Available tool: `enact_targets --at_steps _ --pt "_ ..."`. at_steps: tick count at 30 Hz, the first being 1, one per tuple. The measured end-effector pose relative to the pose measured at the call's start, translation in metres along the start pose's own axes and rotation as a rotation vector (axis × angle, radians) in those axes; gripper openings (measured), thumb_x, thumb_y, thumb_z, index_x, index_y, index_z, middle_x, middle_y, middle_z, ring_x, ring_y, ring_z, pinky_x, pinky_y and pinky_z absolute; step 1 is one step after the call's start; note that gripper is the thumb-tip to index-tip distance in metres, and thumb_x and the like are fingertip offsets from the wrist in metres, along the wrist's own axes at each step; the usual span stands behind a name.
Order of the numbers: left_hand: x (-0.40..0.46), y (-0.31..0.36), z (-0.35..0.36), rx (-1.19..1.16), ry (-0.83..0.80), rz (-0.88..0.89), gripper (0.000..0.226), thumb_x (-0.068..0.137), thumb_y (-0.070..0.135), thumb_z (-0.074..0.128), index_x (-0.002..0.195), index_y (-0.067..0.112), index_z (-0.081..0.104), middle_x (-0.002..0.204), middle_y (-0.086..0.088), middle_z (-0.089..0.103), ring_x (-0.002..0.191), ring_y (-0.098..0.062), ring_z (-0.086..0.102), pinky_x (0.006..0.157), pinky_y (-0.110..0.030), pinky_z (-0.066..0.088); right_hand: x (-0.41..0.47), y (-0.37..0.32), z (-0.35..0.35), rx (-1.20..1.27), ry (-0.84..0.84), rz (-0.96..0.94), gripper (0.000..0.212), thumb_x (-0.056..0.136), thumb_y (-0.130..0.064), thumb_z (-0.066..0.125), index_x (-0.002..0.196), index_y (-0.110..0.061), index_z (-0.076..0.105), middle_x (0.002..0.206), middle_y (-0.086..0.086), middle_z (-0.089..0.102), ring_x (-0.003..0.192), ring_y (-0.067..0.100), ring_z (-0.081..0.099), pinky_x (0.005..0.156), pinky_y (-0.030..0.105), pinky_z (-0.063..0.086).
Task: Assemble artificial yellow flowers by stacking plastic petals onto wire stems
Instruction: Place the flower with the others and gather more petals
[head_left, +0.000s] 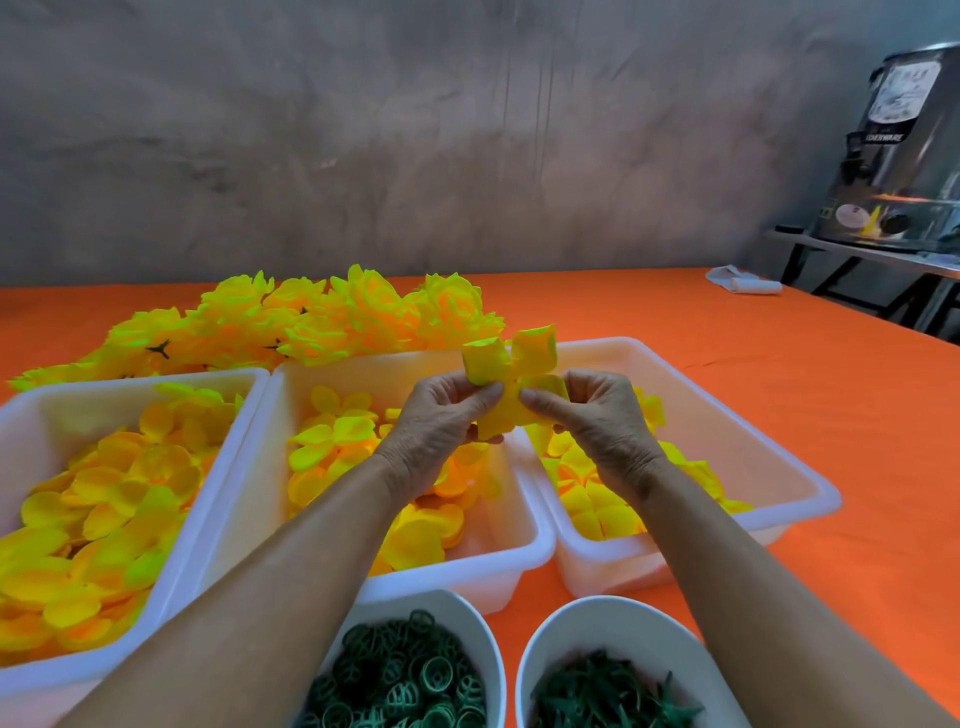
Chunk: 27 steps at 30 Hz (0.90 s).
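Both hands hold one yellow petal piece (511, 382) above the middle and right tubs. My left hand (441, 426) pinches its left side, my right hand (597, 421) pinches its right side; its lobes stick up between the fingers. No wire stem shows in the piece. Three white tubs hold loose yellow petals: left tub (218, 499), middle tub (519, 514), right tub (769, 457). A heap of finished yellow flowers (311, 322) lies behind the tubs. One white bowl holds green plastic rings (405, 675); another holds green stems (608, 696).
An orange cloth (857, 415) covers the table, bare on the right. A small white roll (748, 285) lies at the far right edge. A metal urn (904, 150) stands on a side table beyond. A grey wall is behind.
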<state>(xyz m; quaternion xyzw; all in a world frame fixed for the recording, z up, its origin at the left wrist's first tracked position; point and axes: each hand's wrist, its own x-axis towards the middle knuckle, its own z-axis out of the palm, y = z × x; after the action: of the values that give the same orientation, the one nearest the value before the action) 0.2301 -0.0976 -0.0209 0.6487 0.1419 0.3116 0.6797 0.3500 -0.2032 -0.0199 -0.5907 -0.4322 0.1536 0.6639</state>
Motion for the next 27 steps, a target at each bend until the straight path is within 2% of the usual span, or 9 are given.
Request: enact_targets --at_steps 4,8,10,13,15,18,20,22,27 --pt "0.0016 0.0000 -0.0014 -0.022 0.038 -0.007 0.024 0.091 0.009 0.056 0.113 0.002 0.063 0.090 -0.005 0.068 0.071 -0.009 0.065 0.056 -0.023 0.054 0.0018 0.0027 -0.0022 -0.001 -0.015 0.017 0.013 0.077 -0.005 0.072 0.070 -0.015 0.069 0.059 -0.007 0.066 0.051 -0.001 0.052 0.048 0.014 0.037" --pt "0.0015 0.0002 -0.0013 0.042 0.102 0.025 0.018 0.087 0.012 0.064 0.105 0.009 0.065 0.085 -0.002 0.069 0.071 -0.012 0.067 0.052 -0.020 0.053 0.0021 0.0051 -0.0024 0.037 0.007 0.016 0.013 0.075 0.000 0.073 0.068 -0.009 0.066 0.056 -0.006 0.067 0.049 -0.001 0.057 0.049 0.011 0.041" --pt "0.0041 -0.0003 -0.0038 0.162 0.252 0.066 0.018 0.081 0.017 0.073 0.095 0.015 0.061 0.083 -0.003 0.065 0.073 -0.014 0.062 0.052 -0.018 0.049 0.0027 0.0052 -0.0023 0.054 0.065 0.019 0.010 0.073 0.000 0.075 0.075 0.005 0.066 0.066 0.008 0.069 0.059 0.010 0.062 0.057 0.020 0.046" --pt "0.0057 -0.0022 -0.0063 0.323 0.369 0.193 0.024 0.074 0.024 0.080 0.076 0.017 0.057 0.073 -0.002 0.056 0.067 -0.013 0.051 0.061 -0.028 0.046 0.0029 0.0044 -0.0017 0.040 0.109 0.004 0.027 0.070 -0.003 0.078 0.079 0.016 0.060 0.076 0.029 0.065 0.069 0.023 0.056 0.064 0.036 0.043" --pt "0.0026 -0.0032 -0.0026 0.322 0.268 0.245 0.024 0.073 0.023 0.080 0.067 0.014 0.058 0.063 0.000 0.053 0.059 -0.009 0.045 0.056 -0.024 0.041 0.0021 0.0044 -0.0005 -0.019 0.086 -0.026 0.035 0.069 -0.004 0.079 0.071 0.018 0.053 0.065 0.021 0.053 0.067 0.021 0.043 0.059 0.035 0.034" --pt "-0.0011 -0.0051 0.0024 0.347 0.109 0.223 0.021 0.072 0.026 0.078 0.071 0.008 0.067 0.061 0.000 0.058 0.054 -0.004 0.045 0.052 -0.017 0.038 -0.0001 0.0034 0.0029 -0.115 0.014 -0.091 0.042 0.069 -0.009 0.081 0.054 -0.004 0.042 0.058 0.003 0.032 0.059 0.013 0.028 0.050 0.028 0.023" --pt "-0.0007 -0.0059 0.0027 0.369 0.081 0.197 0.023 0.072 0.029 0.077 0.073 0.008 0.069 0.064 -0.004 0.060 0.056 -0.007 0.046 0.055 -0.023 0.039 -0.0012 0.0031 0.0052 -0.197 -0.018 -0.137 0.053 0.068 -0.008 0.082 0.051 -0.017 0.033 0.055 -0.005 0.024 0.055 0.008 0.021 0.048 0.028 0.017" --pt "-0.0002 -0.0054 0.0022 0.362 0.076 0.177 0.018 0.073 0.025 0.078 0.070 0.010 0.068 0.062 -0.003 0.061 0.056 -0.009 0.047 0.054 -0.025 0.039 -0.0012 0.0043 0.0067 -0.263 -0.040 -0.169 0.060 0.066 -0.004 0.083 0.049 -0.022 0.029 0.050 -0.013 0.022 0.051 0.005 0.018 0.046 0.025 0.015" --pt "-0.0003 -0.0042 -0.0014 0.280 0.013 0.161 0.017 0.081 0.012 0.071 0.066 0.007 0.065 0.050 0.006 0.059 0.046 -0.004 0.047 0.043 -0.014 0.035 0.0016 0.0087 0.0052 -0.221 -0.077 -0.129 0.051 0.061 -0.003 0.085 0.049 -0.020 0.039 0.048 -0.013 0.034 0.049 0.006 0.028 0.047 0.022 0.025"
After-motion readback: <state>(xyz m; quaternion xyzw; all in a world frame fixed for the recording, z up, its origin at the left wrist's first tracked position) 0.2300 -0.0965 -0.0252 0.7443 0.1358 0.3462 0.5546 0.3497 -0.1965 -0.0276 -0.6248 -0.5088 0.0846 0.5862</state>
